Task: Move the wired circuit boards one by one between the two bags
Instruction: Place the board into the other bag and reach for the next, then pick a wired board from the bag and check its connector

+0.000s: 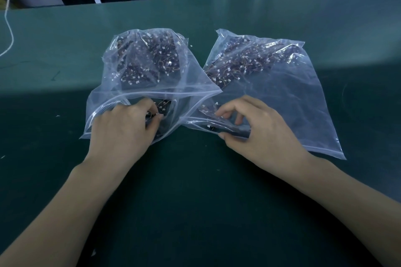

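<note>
Head view shows wired circuit boards [149, 58] heaped in both clear bags, beyond the hands, so the transfer looks only partway done with many boards left. Left hand [121, 128] reaches into the left bag [104, 102], fingers curled round one board [161, 108]; right hand [256, 132] pinches the mouth of the right bag [293, 102], both on the green bench [195, 191].

Clear bags, dark boards, green table

The table [65, 93] is deep green; both bags, the left bag [112, 67] and the right bag [303, 97], are clear plastic with a faint bluish sheen; the circuit boards [152, 58] inside are near black, flecked with white connectors and thin orange-red wires
</note>
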